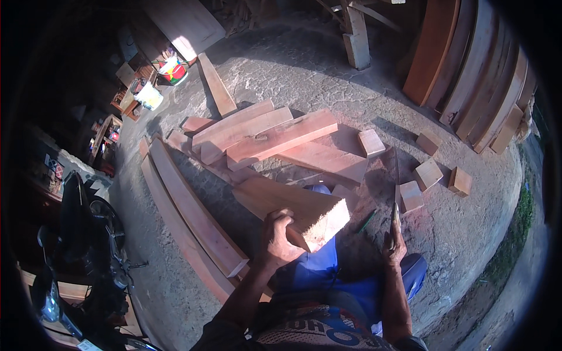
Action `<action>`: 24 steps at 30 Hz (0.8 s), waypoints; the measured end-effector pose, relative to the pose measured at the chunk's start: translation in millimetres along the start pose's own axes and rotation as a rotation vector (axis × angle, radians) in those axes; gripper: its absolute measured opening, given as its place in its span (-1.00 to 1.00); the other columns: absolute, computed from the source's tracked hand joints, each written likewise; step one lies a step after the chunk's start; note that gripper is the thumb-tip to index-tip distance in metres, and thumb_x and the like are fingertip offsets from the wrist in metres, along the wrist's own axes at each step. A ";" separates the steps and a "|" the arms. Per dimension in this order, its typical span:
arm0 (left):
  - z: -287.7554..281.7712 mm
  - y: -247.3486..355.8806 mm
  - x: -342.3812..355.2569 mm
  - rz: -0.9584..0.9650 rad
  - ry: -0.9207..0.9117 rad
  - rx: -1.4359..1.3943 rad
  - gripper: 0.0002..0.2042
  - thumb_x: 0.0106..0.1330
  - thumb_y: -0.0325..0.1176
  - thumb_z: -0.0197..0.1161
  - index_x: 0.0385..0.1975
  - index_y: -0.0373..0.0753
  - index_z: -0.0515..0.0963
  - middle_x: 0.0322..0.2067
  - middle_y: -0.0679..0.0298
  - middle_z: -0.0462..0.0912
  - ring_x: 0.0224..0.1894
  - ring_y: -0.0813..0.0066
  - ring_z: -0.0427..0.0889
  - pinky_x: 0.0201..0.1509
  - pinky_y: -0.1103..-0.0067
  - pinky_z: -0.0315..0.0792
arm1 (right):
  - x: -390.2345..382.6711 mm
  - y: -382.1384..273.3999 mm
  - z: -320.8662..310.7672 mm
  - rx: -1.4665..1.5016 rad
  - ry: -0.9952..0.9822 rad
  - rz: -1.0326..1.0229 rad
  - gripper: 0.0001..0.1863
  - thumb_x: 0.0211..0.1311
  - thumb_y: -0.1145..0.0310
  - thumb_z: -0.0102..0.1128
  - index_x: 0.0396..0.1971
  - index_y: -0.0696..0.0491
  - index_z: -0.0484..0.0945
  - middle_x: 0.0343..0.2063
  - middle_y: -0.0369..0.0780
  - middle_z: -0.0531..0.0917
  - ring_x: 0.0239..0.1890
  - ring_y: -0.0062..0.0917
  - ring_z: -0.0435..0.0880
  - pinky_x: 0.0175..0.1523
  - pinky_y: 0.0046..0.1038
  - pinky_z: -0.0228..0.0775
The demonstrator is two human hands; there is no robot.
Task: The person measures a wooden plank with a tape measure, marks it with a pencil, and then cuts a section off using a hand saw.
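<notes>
My left hand (282,240) is closed round the near end of a thick wooden beam (287,203). The beam's pale, rough-cut end face is turned toward the right, above my blue-trousered leg (319,257). To the right, my right hand (395,247) is wrapped round the handle of a handsaw (397,181). Its thin blade points away from me, seen almost edge-on, and stands apart from the beam. Close to the saw lie small cut wood blocks (411,197). Between the beam and my right hand, a thin green stick-like thing (367,221) rests on the floor.
Several planks (281,138) are heaped ahead. Two long beams (196,205) lie at the left, near a parked motorcycle (88,245). Far left stand paint buckets (173,71). Large boards (462,76) lean at the far right, and a wooden post (357,44) rises behind.
</notes>
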State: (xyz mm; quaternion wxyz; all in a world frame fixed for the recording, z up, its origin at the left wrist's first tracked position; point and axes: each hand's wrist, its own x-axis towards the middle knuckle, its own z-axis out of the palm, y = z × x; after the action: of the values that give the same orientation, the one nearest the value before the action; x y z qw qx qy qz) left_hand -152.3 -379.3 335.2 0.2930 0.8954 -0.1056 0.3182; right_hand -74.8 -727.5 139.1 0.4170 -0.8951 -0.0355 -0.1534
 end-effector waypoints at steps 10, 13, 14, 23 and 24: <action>25.6 15.2 -49.0 -0.061 0.118 0.013 -0.20 -0.13 -0.21 0.72 0.06 -0.29 0.32 0.10 0.00 0.44 0.15 0.03 0.50 0.23 0.23 0.46 | -2.4 -0.9 3.2 0.040 -0.012 0.043 -0.49 0.37 0.32 0.22 0.32 -0.09 0.49 0.08 -0.02 0.68 0.11 -0.11 0.69 0.13 -0.25 0.55; 23.4 13.6 -45.1 -0.068 0.128 -0.039 -0.20 -0.14 -0.22 0.72 0.07 -0.30 0.34 0.11 0.00 0.45 0.18 0.02 0.49 0.26 0.24 0.45 | -2.2 -3.3 3.2 0.058 -0.007 0.048 -0.47 0.35 0.36 0.23 0.33 -0.09 0.49 0.10 -0.02 0.67 0.13 -0.12 0.68 0.14 -0.26 0.55; 21.7 12.3 -42.2 -0.073 0.118 -0.041 -0.20 -0.15 -0.23 0.73 0.06 -0.31 0.34 0.11 0.00 0.45 0.18 0.01 0.49 0.27 0.24 0.45 | -2.0 -4.0 3.3 0.061 -0.006 0.051 -0.47 0.35 0.37 0.23 0.33 -0.09 0.48 0.11 -0.02 0.67 0.14 -0.13 0.68 0.15 -0.27 0.54; -7.9 -10.0 19.7 -0.071 -0.115 -0.052 -0.17 -0.34 -0.31 0.73 0.07 -0.23 0.44 0.14 0.09 0.52 0.20 0.03 0.51 0.33 0.24 0.40 | -1.3 -5.9 2.4 0.093 -0.024 0.039 -0.44 0.37 0.34 0.21 0.37 -0.09 0.43 0.22 -0.07 0.59 0.20 -0.15 0.64 0.17 -0.29 0.51; -11.9 -12.8 29.6 -0.061 -0.142 -0.038 -0.18 -0.34 -0.29 0.73 0.06 -0.23 0.47 0.14 0.10 0.52 0.20 0.03 0.50 0.33 0.24 0.39 | -0.9 -5.7 1.9 0.084 -0.021 0.022 -0.44 0.37 0.35 0.20 0.37 -0.08 0.42 0.22 -0.07 0.59 0.20 -0.15 0.64 0.18 -0.29 0.51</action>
State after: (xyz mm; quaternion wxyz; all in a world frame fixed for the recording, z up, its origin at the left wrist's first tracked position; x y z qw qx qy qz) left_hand -130.6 -362.1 355.6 0.3112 0.9128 -0.1048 0.2430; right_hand -76.3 -722.2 141.8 0.4557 -0.8787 -0.0364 -0.1376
